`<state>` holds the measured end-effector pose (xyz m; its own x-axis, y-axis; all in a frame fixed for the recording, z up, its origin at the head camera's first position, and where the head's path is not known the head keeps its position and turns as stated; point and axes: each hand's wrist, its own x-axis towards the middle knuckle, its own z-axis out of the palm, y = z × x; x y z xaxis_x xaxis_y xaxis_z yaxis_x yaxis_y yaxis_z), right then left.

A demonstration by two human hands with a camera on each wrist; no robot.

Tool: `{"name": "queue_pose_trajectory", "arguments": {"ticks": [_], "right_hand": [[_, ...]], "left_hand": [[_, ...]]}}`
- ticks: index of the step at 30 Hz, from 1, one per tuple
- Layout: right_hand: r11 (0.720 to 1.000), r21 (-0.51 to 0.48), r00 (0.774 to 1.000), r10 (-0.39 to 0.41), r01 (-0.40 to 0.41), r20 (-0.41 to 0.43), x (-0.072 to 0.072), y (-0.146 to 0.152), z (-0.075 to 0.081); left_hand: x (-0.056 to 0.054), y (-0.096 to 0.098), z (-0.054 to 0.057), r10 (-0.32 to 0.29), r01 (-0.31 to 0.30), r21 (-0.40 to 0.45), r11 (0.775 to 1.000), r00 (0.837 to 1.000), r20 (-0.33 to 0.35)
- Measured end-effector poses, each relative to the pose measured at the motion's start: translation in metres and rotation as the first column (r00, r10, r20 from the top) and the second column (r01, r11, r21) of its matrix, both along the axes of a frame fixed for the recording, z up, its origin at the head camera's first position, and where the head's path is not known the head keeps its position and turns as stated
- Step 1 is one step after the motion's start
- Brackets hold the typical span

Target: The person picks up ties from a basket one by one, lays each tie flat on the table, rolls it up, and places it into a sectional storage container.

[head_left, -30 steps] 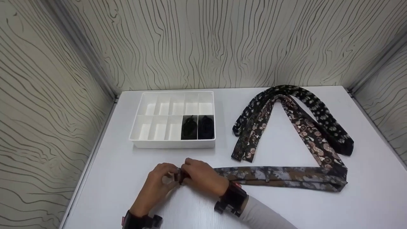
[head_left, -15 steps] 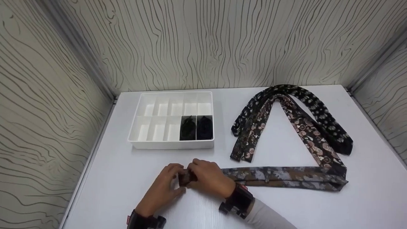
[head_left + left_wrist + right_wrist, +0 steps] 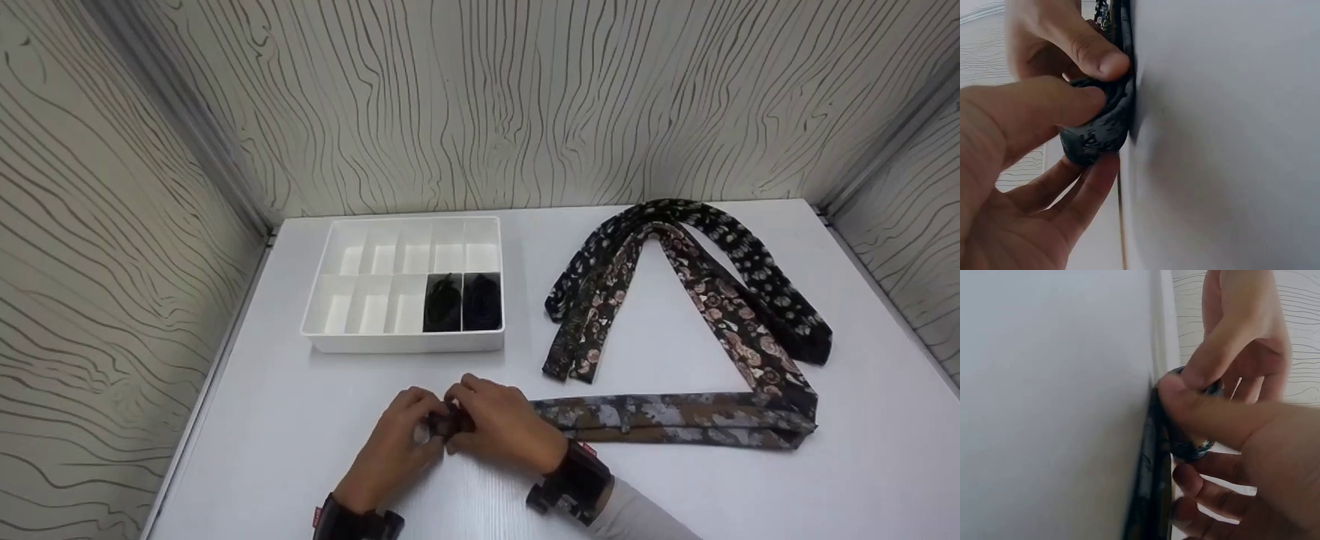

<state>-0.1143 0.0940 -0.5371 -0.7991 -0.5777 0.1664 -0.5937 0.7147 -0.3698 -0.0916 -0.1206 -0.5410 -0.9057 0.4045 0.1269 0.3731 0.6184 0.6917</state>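
A grey-and-brown patterned necktie point(image 3: 667, 414) lies folded lengthwise across the front of the table. Its left end is wound into a small roll point(image 3: 1095, 135), standing on edge against the tabletop. My left hand point(image 3: 396, 444) pinches the outer left side of that roll between thumb and fingers. From the other side my right hand point(image 3: 510, 429) grips the same roll, thumb near the left thumb, fingers curled behind it. In the right wrist view the flat part of the tie runs away from the roll along the table. The hands cover much of the roll in the head view.
Behind the hands stands a white divided box point(image 3: 405, 342). Two of its front right compartments hold a dark green rolled tie point(image 3: 444, 304) and a navy rolled tie point(image 3: 482, 301). At right lie a rose-patterned tie point(image 3: 739, 326) and a black spotted tie point(image 3: 757, 259), both bent over.
Both hands have shifted right along the table with the roll between them, winding in a little more of the necktie. The box and the other ties stay put.
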Motion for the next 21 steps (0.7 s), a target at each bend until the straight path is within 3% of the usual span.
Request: {"name": "queue_pose_trajectory", "arguments": {"ticks": [7, 15, 18, 21], "right_hand": [[0.998, -0.063, 0.997, -0.012, 0.017, 0.07, 0.006, 0.004, -0.001], [0.999, -0.037, 0.996, -0.023, 0.027, 0.087, 0.011, 0.006, 0.001], [0.999, -0.032, 0.999, -0.02, 0.021, 0.048, 0.013, 0.007, 0.002], [1.0, -0.025, 1.0, -0.018, 0.018, 0.007, 0.014, 0.007, 0.001]], "left_hand": [[-0.001, 0.004, 0.001, -0.038, 0.038, 0.049, 0.998, 0.999, 0.004], [-0.004, 0.01, 0.004, -0.087, 0.091, 0.026, 0.995, 0.988, -0.129], [-0.003, 0.013, 0.006, -0.103, 0.102, -0.011, 0.995, 0.989, -0.106], [-0.002, 0.016, 0.007, -0.114, 0.114, -0.026, 0.993, 0.993, -0.038]]}}
